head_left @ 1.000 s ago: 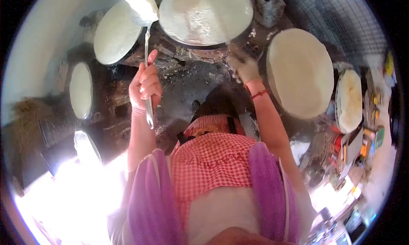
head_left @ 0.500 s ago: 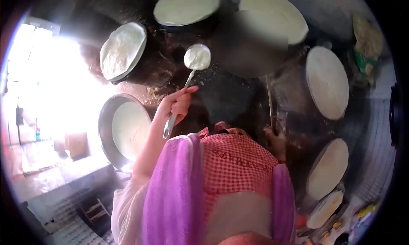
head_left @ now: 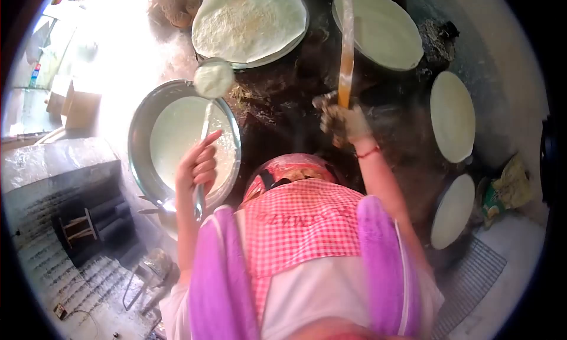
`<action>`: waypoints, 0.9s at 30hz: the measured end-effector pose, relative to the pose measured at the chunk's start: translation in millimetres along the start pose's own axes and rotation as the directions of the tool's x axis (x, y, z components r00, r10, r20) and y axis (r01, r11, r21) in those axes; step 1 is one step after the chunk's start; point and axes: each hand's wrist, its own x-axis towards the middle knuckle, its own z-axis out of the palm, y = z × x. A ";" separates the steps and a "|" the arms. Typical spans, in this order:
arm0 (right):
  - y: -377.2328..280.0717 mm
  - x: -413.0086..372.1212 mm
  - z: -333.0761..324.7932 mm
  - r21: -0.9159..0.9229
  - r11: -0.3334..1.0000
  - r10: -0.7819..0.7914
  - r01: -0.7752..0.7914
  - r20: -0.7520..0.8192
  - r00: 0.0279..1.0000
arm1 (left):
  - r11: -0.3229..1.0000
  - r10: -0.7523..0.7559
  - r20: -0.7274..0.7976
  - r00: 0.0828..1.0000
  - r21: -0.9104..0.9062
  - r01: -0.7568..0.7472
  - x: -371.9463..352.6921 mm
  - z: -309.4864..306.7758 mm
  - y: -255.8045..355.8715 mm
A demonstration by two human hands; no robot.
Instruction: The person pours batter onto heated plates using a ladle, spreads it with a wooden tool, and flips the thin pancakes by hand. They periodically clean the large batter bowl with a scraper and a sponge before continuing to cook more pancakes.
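Swinging leftward since half a second ago, the left hand (head_left: 198, 166) is now carrying the ladle (head_left: 214, 78) over the far rim of the batter basin (head_left: 137, 133). Its fingers are clenching the handle, and the bowl is brimming with white batter. Meanwhile the right hand (head_left: 342, 121), earlier low beside the apron (head_left: 301, 222), is gripping a long wooden stick (head_left: 346, 50) and raising it toward a pale pancake (head_left: 384, 30).

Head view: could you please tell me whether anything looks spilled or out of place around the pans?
Pale crusted scraps litter the dark stove top between the batter basin and the nearest round pan, like spilled batter. The right hand on the stick looks smeared or gloved; I cannot tell which. Nothing else stands out.
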 end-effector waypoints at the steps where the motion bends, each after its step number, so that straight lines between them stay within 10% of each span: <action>1: -8.5 19.0 19.7 0.113 0.994 -0.008 0.004 0.028 1.000 | 0.998 0.060 0.002 0.998 -0.011 -0.060 -4.9 -4.4 2.3; 7: -10.5 157.5 0.8 0.427 0.897 0.010 -0.116 0.243 0.970 | 0.924 0.341 -0.078 0.937 -0.155 -0.350 -50.2 17.6 -12.5; 9: -2.6 210.1 -23.5 0.271 0.956 -0.106 0.110 -0.031 0.994 | 0.907 0.360 0.147 0.921 -0.285 -0.310 -80.1 9.1 -11.8; 10: -12.7 216.0 -23.2 -0.284 0.932 -0.255 0.227 -0.065 0.965 | 0.868 0.474 0.145 0.868 -0.244 -0.433 -92.7 3.8 -17.2; 13: -28.7 275.3 -44.4 -0.247 0.846 -0.488 0.473 0.001 0.873 | 0.782 0.608 0.243 0.756 -0.019 -0.623 -95.9 -6.5 -17.1; 16: -56.5 300.9 -33.8 -0.507 0.746 -0.504 0.432 -0.007 0.863 | 0.745 0.662 0.076 0.746 -0.174 -0.643 -84.4 28.7 -19.3; 18: -68.2 328.5 -27.5 -0.027 0.986 -0.165 0.164 -0.062 0.984 | 0.670 0.540 -0.057 0.840 -0.576 -0.469 -77.8 36.5 -10.7; 21: -84.9 339.9 -20.6 -0.093 0.994 0.029 -0.053 -0.239 0.971 | 0.645 0.469 -0.128 0.874 -0.626 -0.438 -81.2 0.8 -6.4; 24: -103.1 288.2 16.1 -0.344 0.939 -0.136 -0.007 -0.390 0.911 | 0.625 0.463 -0.160 0.872 -0.639 -0.449 -90.0 -14.6 -29.3; 27: -127.2 284.6 0.5 -0.873 0.486 -0.439 -0.034 -0.278 0.854 | 0.678 0.428 -0.227 0.875 -0.560 -0.477 -91.4 -18.6 -36.1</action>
